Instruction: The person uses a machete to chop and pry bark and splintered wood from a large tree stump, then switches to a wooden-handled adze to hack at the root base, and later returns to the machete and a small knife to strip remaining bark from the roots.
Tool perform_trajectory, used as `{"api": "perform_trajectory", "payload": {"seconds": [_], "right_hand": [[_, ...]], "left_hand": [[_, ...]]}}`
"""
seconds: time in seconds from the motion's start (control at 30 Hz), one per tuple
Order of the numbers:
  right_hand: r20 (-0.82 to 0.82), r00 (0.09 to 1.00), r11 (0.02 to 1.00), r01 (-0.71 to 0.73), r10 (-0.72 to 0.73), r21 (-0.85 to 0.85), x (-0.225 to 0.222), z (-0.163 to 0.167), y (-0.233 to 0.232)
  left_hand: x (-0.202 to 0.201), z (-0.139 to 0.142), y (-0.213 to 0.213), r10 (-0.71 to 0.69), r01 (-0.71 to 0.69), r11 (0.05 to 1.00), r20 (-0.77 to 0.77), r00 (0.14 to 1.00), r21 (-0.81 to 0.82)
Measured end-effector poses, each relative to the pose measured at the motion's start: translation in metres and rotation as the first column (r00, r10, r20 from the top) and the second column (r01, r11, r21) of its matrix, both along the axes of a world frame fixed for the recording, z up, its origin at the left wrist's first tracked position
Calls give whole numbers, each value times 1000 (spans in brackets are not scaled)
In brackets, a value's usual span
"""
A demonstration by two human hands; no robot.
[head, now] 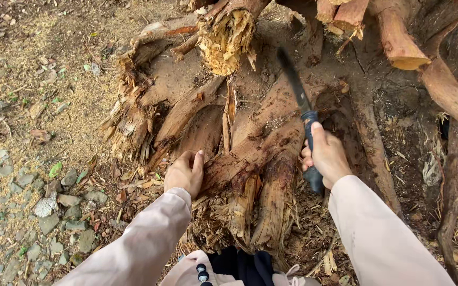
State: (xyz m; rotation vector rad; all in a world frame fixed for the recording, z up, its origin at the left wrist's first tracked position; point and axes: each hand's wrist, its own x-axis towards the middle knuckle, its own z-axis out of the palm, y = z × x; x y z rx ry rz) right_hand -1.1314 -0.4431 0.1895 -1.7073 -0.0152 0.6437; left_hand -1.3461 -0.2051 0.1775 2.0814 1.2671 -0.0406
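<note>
A pile of split, fibrous brown wood pieces [250,153] lies on the ground in front of me. My left hand [185,173] grips the near end of one long reddish piece. My right hand [326,156] is closed around the dark handle of a long black-bladed knife [296,87]. The blade points up and away over the wood, its tip near a frayed log end [226,37]. Both my arms wear pale long sleeves.
Reddish cut logs [398,37] and branches lie at the top right. Dirt with wood chips and dry leaves spreads at the left, with grey stones [43,206] at the lower left. A dark cloth [239,265] shows at the bottom between my arms.
</note>
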Motion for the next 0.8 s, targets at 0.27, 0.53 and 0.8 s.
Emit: {"api": "perform_trajectory", "payload": {"seconds": [0.27, 0.53, 0.8], "right_hand": [[129, 984, 882, -52, 127, -469, 6, -15, 32], [-403, 915, 966, 102, 2, 237, 23, -19, 16], [-5, 998, 917, -65, 68, -394, 3, -1, 35]], "left_hand": [[0, 5, -4, 27, -28, 998, -19, 999, -48], [0, -7, 3, 11, -10, 1000, 34, 999, -15], [-1, 2, -2, -2, 3, 999, 23, 1000, -47]]}}
